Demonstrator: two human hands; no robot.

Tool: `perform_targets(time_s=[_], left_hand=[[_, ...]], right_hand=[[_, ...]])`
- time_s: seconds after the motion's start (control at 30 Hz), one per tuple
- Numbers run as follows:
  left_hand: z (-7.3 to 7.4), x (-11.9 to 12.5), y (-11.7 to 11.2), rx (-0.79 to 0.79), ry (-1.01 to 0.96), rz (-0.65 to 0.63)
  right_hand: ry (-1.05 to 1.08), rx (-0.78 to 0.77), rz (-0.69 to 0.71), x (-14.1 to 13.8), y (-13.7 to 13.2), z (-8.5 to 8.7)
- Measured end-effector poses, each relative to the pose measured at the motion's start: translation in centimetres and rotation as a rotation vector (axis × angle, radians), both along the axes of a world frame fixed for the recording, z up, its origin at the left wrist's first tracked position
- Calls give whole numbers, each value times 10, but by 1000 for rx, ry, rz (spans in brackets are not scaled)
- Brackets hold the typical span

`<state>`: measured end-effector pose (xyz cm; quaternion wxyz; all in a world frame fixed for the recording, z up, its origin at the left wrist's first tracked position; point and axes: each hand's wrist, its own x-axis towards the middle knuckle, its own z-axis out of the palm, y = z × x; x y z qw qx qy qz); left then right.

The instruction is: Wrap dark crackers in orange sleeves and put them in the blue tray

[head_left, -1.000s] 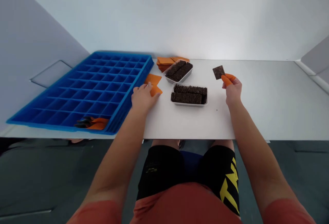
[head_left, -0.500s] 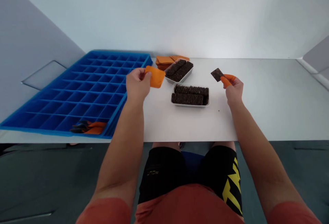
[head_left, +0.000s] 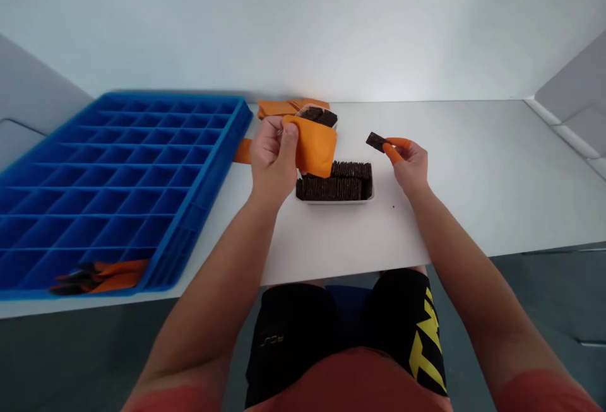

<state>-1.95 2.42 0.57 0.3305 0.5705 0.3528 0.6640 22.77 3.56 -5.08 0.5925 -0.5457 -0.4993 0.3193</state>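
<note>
My left hand [head_left: 277, 156] pinches a flat orange pouch [head_left: 313, 146] between thumb and fingers, in front of the two tubs. My right hand [head_left: 409, 164], with orange covers on the thumb and a finger, grips a thin dark speckled square [head_left: 376, 141] by its edge, to the right of the pouch. Below the pouch stands a clear plastic tub [head_left: 331, 202] packed with two rows of similar dark squares; the pouch hides part of it. Behind my left hand, a second tub [head_left: 337, 123] of dark squares is partly covered.
On the left lies a large blue compartment tray [head_left: 189, 223], with several orange-and-dark items [head_left: 106, 276] in its near corner. A stack of orange pouches [head_left: 274, 108] lies by the back wall. Another orange piece [head_left: 242, 151] shows beside my left hand. The white table [head_left: 497, 178] extends right.
The view has shifted, with the tray now lower and further left. My hands have come closer together, pouch and dark square still held. The square has turned and shows narrower.
</note>
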Motion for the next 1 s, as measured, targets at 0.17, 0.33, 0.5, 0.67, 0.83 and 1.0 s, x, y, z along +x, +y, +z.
perform_targets(time_s=[0.17, 0.33, 0.5, 0.67, 0.83, 1.0], left_hand=[[9, 5, 4, -39, 43, 17], [-13, -19, 44, -173, -166, 96], [-25, -41, 61, -136, -152, 107], [-24, -44, 61, -123, -67, 32], [-30, -41, 60, -230, -145, 2], [-34, -48, 67, -274, -139, 127]], right_hand=[[-37, -22, 13, 0, -3, 2], [-81, -19, 4, 1, -5, 3], [-125, -7, 10, 2, -4, 1], [-103, 3, -9, 3, -4, 4], [-75, -16, -16, 5, -5, 4], [-68, -13, 16, 7, -3, 1]])
